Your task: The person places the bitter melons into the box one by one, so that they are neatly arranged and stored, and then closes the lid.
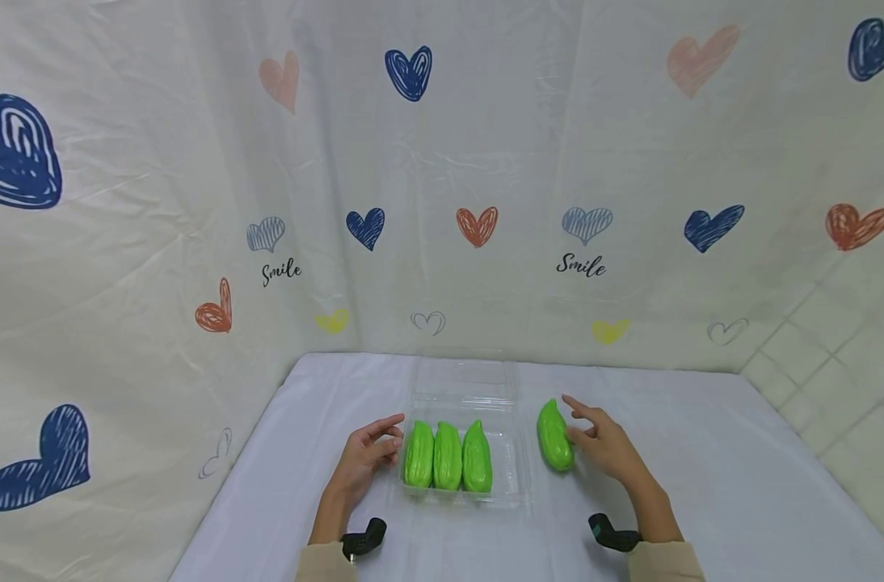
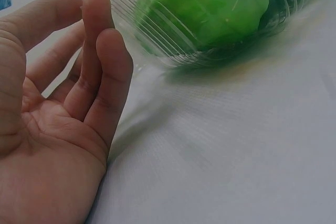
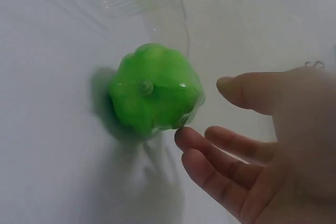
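Three bright green bitter melons (image 1: pixel 447 457), glossy and ridged, lie side by side in a clear plastic box (image 1: pixel 510 465), filling its left and middle. The box's lid (image 1: pixel 464 381) is folded back behind it. At the box's left wall is my left hand (image 1: pixel 365 462), its fingers loosely bent at the clear plastic; whether they press it I cannot tell. A fourth bitter melon (image 1: pixel 554 436) lies on the cloth right of the box, pointed end away from me. Close along its right side my right hand (image 1: pixel 608 446) has thumb and fingers spread, not wrapped around it.
A white cloth (image 1: pixel 704 485) covers the table. Behind and to the left hangs a pale curtain (image 1: pixel 515 162) printed with hearts and "Smile". Both wrists wear small black cameras, the left wrist camera (image 1: pixel 365 537) near the box's front left corner.
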